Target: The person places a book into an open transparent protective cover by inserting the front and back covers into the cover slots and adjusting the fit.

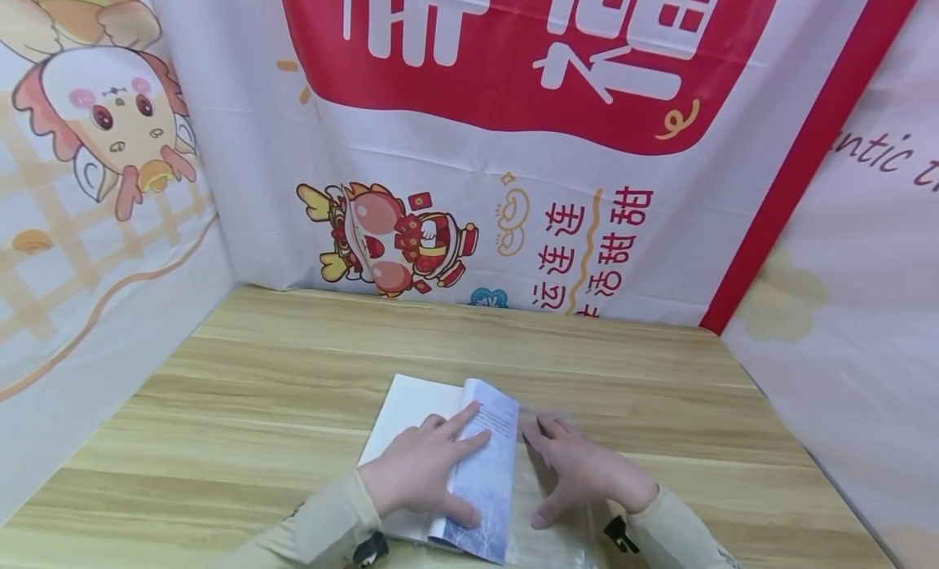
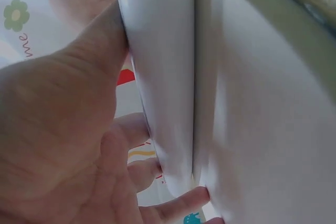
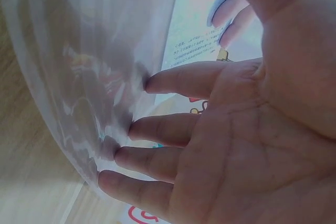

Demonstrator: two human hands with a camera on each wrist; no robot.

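A book lies on the table near the person, its white page or inner board (image 1: 407, 399) showing on the left. A pale blue printed cover flap (image 1: 490, 475) with small text and faint trees lies along its right side. The left hand (image 1: 418, 467) presses on this flap with spread, mostly straight fingers. In the left wrist view the flap's fold (image 2: 163, 72) curves up beside the palm. The right hand (image 1: 583, 471) touches a clear plastic sheet (image 1: 539, 544) with its fingertips. That sheet (image 3: 79, 77) looks wrinkled and shiny in the right wrist view.
The wood-grain table (image 1: 293, 365) extends around the book on all sides. Behind it hangs a white and red printed cloth (image 1: 469, 169), with more printed cloth (image 1: 95, 251) at the left side. Both sleeves carry dark wrist pieces near the table's front.
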